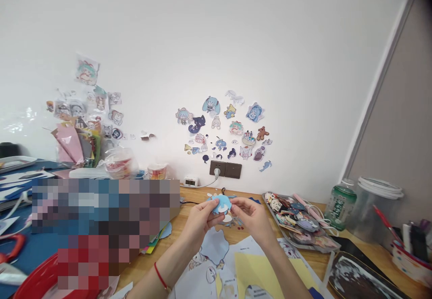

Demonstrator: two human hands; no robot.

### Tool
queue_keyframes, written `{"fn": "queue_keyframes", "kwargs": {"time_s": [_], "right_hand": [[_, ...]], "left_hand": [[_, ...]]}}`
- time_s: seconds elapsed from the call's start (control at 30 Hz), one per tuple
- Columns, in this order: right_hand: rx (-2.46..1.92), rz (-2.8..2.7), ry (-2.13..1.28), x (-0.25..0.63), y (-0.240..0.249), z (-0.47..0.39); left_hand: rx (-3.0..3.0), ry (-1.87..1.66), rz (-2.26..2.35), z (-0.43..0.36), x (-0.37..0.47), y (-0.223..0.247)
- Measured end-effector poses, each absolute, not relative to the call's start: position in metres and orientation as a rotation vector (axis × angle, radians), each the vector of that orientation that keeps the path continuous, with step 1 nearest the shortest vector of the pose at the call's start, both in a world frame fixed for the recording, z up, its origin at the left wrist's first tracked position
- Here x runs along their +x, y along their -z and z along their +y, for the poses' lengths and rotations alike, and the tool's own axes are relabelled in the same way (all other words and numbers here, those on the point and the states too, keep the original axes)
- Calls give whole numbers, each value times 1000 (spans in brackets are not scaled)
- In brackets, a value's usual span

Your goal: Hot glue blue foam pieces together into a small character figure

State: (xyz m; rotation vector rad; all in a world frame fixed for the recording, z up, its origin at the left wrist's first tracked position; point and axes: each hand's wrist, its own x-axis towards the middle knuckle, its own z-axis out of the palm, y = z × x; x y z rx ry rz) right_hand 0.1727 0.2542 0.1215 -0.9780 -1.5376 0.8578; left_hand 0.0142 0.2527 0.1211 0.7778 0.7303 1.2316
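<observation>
A small light-blue cut-out piece (221, 203) with a white patch on its lower part is held up in front of me, above the wooden desk. My left hand (201, 214) grips its left side between thumb and fingers. At its right edge, my right hand (249, 213) pinches it with thumb and forefinger. Behind and just below the hands, small coloured scraps lie on the desk. Nearer to me is a larger pale-blue cut shape (215, 246), resting on white printed sheets beside a yellow sheet (258, 265).
To the right are a tray (315, 246) heaped with cut-outs, a green-labelled bottle (340, 204), a clear bucket (374, 220) and a pen cup (407, 260). On the left lie red-handled scissors (16, 247) and a red basin (33, 278). A plugged wall socket (232, 169) sits behind.
</observation>
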Motion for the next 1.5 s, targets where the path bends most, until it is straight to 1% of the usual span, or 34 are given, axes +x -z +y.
{"fn": "queue_keyframes", "kwargs": {"time_s": [1.5], "right_hand": [[-983,-1495,-830,172,-122,252]], "left_hand": [[822,-1257,745,254,14,-120]]}}
